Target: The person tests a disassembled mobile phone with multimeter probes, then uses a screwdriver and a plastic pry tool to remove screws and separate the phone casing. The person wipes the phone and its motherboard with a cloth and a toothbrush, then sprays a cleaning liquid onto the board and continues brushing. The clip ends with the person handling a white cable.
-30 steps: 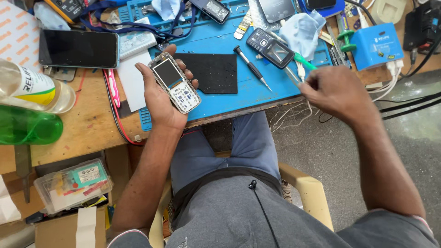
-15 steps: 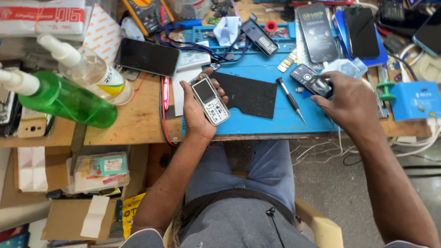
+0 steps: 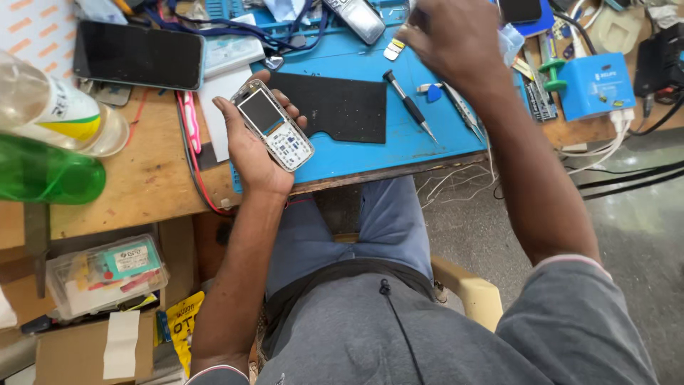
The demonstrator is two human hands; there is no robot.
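Observation:
My left hand (image 3: 251, 146) grips a small keypad phone (image 3: 272, 125) with its front cover off, screen and bare key contacts facing up, just above the front edge of the blue work mat (image 3: 427, 139). My right hand (image 3: 450, 37) is blurred over the back of the mat, next to a silver phone (image 3: 360, 19). Its fingers are curled, and I cannot tell whether they hold anything. A black pad (image 3: 335, 107), a screwdriver (image 3: 407, 105) and tweezers (image 3: 459, 115) lie on the mat between my hands.
A black smartphone (image 3: 139, 55) lies at the back left of the wooden bench (image 3: 142, 185). A green bottle (image 3: 43, 172) and a clear bottle (image 3: 46, 107) sit far left. A blue box (image 3: 595, 85) with cables is at the right. A clear plastic case (image 3: 107, 274) sits below the bench.
My right hand has left the dark phone at the mat's right side and moved up toward the back of the mat. My left hand keeps hold of the keypad phone.

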